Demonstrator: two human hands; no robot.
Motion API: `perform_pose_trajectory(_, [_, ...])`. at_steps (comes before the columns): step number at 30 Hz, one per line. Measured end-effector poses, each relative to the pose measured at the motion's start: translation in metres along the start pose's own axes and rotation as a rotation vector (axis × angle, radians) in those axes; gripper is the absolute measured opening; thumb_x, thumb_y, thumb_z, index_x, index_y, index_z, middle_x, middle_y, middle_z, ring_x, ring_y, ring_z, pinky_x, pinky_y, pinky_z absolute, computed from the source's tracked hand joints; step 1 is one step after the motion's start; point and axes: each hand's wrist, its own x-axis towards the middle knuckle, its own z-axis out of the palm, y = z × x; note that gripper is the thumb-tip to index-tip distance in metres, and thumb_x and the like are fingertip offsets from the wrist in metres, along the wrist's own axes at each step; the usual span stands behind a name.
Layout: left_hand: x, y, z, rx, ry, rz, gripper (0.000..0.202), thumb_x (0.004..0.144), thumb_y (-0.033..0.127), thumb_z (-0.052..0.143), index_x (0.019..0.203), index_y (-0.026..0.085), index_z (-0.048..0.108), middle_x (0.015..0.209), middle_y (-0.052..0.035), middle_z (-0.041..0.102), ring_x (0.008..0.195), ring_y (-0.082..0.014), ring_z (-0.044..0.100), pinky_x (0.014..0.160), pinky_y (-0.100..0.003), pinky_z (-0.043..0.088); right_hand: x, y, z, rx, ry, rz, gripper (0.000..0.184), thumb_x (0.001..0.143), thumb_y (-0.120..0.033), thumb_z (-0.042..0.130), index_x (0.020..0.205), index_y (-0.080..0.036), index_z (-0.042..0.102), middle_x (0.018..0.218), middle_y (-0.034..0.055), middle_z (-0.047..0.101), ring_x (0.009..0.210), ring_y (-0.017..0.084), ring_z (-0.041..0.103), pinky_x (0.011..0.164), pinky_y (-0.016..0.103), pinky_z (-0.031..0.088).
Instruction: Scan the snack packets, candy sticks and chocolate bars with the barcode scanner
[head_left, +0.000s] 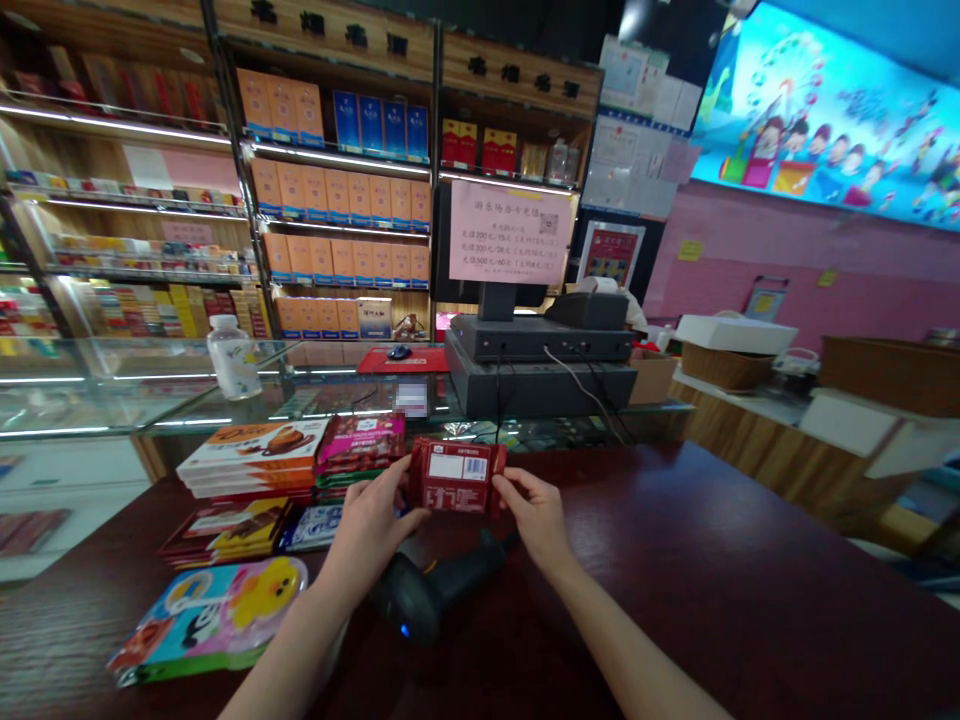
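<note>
Stacked chocolate bars (251,458) are sitting at 10 o'clock from the left hand (379,525), which is pinching the edge of a red packet (456,477) with its thumb and fingers. The packet's barcode label is facing the camera above a handheld barcode scanner (435,597) at 6 o'clock. The right hand (536,517) is pinching the opposite edge, fingers pressed together, with a dark wooden counter (712,540) stretching toward 3 o'clock.

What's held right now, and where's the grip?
A red packet, gripped at both ends: left hand on its left end, right hand on its right end.
</note>
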Motion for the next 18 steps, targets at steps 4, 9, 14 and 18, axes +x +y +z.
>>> perform_pose_trajectory(4, [0.006,0.012,-0.003,-0.247,-0.067,-0.004,0.048,0.08,0.029,0.061,0.127,0.022,0.055,0.086,0.0003,0.074,0.079,-0.0183,0.07,0.075,-0.029,0.052,0.004,0.005,-0.006,-0.005,0.042,0.004,0.027,0.08,-0.043,0.066,0.085,-0.019,0.077,0.062,0.0009,0.067,0.056,0.017,0.059,0.055,0.027,0.047])
perform_pose_trajectory(9, [0.012,0.023,-0.006,-0.291,-0.074,-0.054,0.02,0.091,0.039,0.047,0.093,0.025,0.061,0.082,0.0018,0.071,0.077,-0.0169,0.07,0.071,-0.025,0.049,0.01,0.009,-0.02,0.017,0.058,-0.07,0.024,0.082,-0.041,0.066,0.087,-0.02,0.078,0.084,0.0041,0.072,0.075,0.019,0.064,0.071,0.03,0.051])
perform_pose_trajectory(14, [0.017,0.04,-0.005,-0.131,0.008,0.032,0.021,0.09,0.035,0.049,0.091,0.025,0.067,0.094,-0.0011,0.071,0.09,-0.019,0.068,0.08,-0.028,0.049,0.017,0.009,-0.039,-0.037,0.071,-0.102,0.023,0.079,-0.042,0.069,0.076,-0.02,0.077,0.075,0.0019,0.068,0.073,0.018,0.061,0.07,0.029,0.048])
perform_pose_trajectory(18, [0.02,0.058,-0.001,-0.043,0.054,0.054,0.026,0.091,0.033,0.048,0.093,0.023,0.072,0.098,-0.0045,0.068,0.092,-0.0203,0.067,0.081,-0.031,0.051,0.021,0.005,-0.055,0.058,-0.026,0.038,0.03,0.078,-0.046,0.069,0.082,-0.018,0.078,0.073,0.0034,0.074,0.068,0.019,0.066,0.063,0.029,0.049])
